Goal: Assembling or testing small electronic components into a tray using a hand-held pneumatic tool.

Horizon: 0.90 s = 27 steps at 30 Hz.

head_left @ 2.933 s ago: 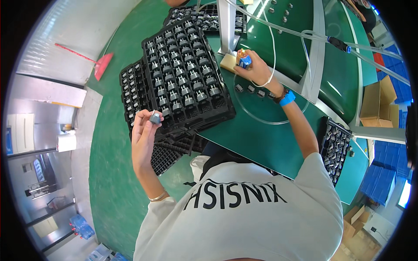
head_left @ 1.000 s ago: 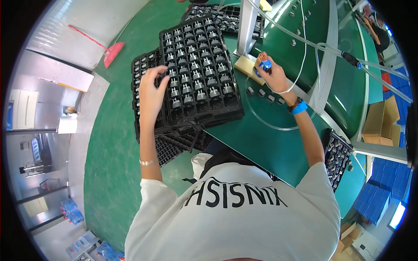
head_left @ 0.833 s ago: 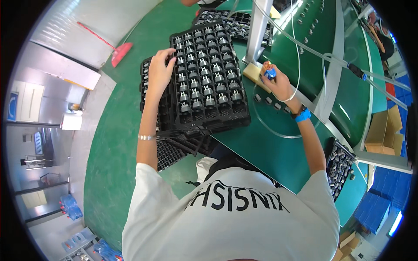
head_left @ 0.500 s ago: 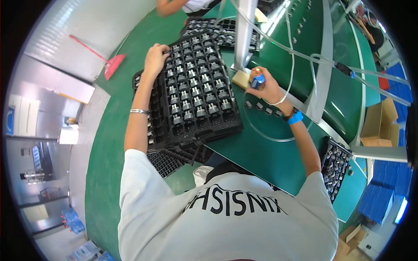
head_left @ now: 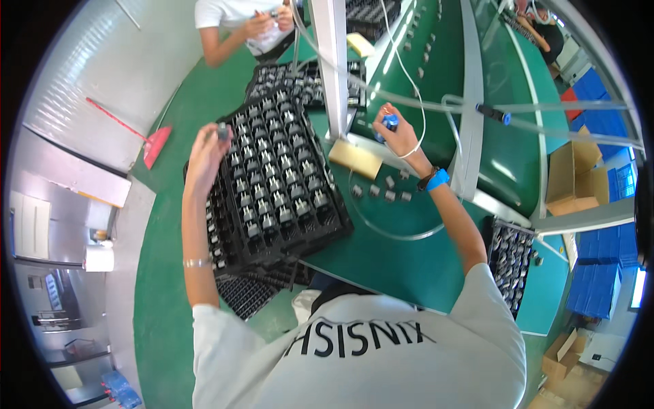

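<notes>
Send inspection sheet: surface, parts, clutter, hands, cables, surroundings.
Surface: green worktop, partly covered.
Parts: black tray with plugs, prongs up; loose grey parts on the worktop.
Clutter: yellow block beside the loose grey parts.
Hands: left hand pinches a small grey piece by the tray's left edge; right hand holds a blue object.
Cables: white cord by the right wrist; clear tube looped on the worktop.
Surroundings: co-worker ahead, red long-handled tool, open carton, blue crates.

Bright glare streaks the distorted green belt [head_left: 446, 71].
</notes>
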Motion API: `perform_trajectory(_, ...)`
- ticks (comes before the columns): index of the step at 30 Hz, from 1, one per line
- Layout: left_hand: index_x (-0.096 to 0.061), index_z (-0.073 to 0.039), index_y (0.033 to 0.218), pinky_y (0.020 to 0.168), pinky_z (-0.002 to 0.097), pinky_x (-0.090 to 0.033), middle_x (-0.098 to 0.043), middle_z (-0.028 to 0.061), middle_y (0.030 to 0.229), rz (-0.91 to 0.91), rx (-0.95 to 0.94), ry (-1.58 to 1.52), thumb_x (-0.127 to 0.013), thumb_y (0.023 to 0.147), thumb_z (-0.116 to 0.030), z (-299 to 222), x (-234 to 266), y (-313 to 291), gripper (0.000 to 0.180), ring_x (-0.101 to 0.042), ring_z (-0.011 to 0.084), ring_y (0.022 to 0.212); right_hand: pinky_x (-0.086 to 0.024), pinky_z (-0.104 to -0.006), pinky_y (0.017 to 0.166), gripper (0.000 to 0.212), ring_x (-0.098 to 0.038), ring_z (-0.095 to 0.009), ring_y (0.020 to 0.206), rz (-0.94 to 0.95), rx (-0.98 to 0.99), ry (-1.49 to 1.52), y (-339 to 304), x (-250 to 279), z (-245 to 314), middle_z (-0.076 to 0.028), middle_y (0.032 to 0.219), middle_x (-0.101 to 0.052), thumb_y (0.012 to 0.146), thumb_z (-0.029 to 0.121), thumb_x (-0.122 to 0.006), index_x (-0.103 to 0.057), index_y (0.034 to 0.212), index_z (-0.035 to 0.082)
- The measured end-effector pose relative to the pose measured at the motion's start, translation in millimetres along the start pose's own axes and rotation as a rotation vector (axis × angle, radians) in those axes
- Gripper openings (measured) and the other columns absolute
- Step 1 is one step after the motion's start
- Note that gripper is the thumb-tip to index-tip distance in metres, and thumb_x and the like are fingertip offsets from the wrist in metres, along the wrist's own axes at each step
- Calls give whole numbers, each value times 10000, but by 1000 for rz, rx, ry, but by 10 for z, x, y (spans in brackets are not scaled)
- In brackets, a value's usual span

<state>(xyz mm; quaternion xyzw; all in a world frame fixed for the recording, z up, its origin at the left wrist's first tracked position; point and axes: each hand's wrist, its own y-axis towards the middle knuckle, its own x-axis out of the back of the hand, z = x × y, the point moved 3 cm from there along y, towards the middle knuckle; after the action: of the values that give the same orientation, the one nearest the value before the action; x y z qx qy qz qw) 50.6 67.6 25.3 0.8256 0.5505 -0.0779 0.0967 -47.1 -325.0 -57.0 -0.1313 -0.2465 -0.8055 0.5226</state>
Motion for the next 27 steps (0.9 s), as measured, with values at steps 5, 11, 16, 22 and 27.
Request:
perform_trajectory(5, -406, -99, 873, 658, 219, -405, -458, 40, 835, 150, 29, -468, -497, 866, -274, -505, -806, -777, 198, -489, 113, 765, -485, -386, 679, 443, -594, -356, 825, -269, 260, -211, 467, 307, -678, -206, 919, -603, 794, 254, -579, -463, 1173, 58)
perform_trajectory(11, -405, -86, 784, 468, 178, -316, -404, 52, 761, -73, -674, 21, -580, 821, -295, -1482, -1231, -1475, 275, -387, 74, 560, -452, -453, 578, 242, -587, -377, 688, -273, 29, -589, 439, 412, -595, -198, 776, -609, 807, 236, -557, -524, 964, 54)
perform_trajectory(16, -413, -74, 879, 505, 255, -299, -391, 56, 775, -433, -1303, 709, -643, 764, -397, -2023, -1119, -1969, 413, -377, 125, 616, -424, -277, 696, 167, -550, -155, 745, -28, 94, 2, 86, 383, 47, -75, 812, -579, 766, 153, -604, -550, 848, 19)
perform_trajectory(22, -412, -74, 909, 519, 260, -309, -399, 61, 794, -429, -1205, 596, -614, 765, -353, -1575, 278, -1975, 374, -386, 130, 634, -389, -263, 621, 349, -509, -168, 716, 962, 254, 723, -803, 171, 1816, -84, 762, -561, 695, 355, -628, -572, 801, 27)
perform_trajectory(27, -411, -73, 934, 531, 264, -318, -405, 65, 811, -363, -1086, 491, -590, 765, -317, -633, 2082, -2900, 345, -394, 135, 649, -415, -301, 510, 229, -537, -205, 660, 1344, 578, 1249, -1160, 560, 3114, -113, 826, -578, 822, 296, -557, -608, 793, 75)
